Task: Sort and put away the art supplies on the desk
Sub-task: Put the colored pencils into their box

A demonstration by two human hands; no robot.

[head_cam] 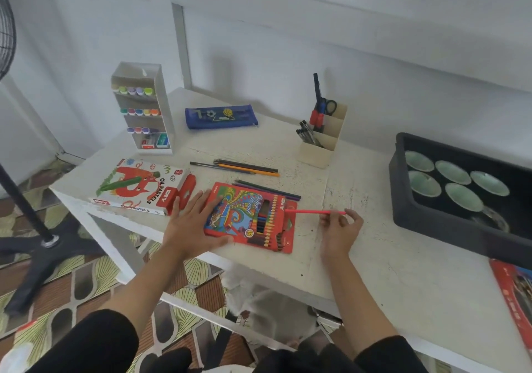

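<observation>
Left hand point(191, 225) flat, fingers straight, pressing colored pencil box point(250, 217) at desk point(374, 257) front edge. Right hand point(341, 224) pinches pink pencil point(316, 212), tip at box's open end. Risks: tip catching flap, box sliding off edge, loose pencils point(244, 168) rolling.

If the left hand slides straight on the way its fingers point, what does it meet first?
Probably the loose pencils lying beyond the coloured pencil box; the left hand lies flat on that box.
</observation>
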